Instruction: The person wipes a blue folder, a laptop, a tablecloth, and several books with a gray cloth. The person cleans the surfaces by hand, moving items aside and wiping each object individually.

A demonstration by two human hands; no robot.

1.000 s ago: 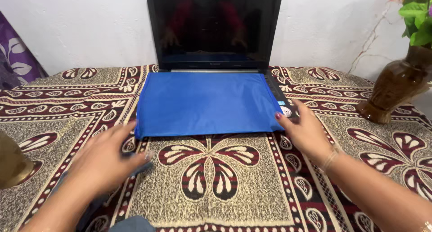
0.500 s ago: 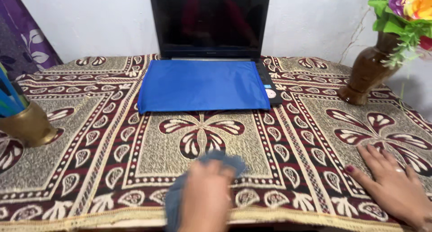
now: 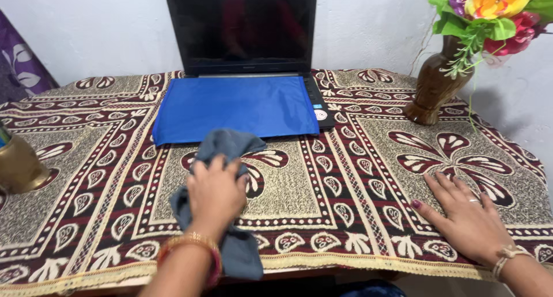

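Left hand (image 3: 216,193) clutches grey cloth (image 3: 227,153) at centre frame, right hand (image 3: 469,216) flat, fingers spread; risk: cloth snags blue cover (image 3: 236,107), dragging it off laptop (image 3: 242,29).

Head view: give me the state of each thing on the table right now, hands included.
Laptop: lid open, screen dark.
Blue cover: spread flat over the keyboard.
Grey cloth: bunched on the tablecloth, under the left hand.
Left hand: closed on the grey cloth.
Right hand: open, flat on the tablecloth.
Brown vase: upright, holding flowers.
Brass pot: upright at the left edge.
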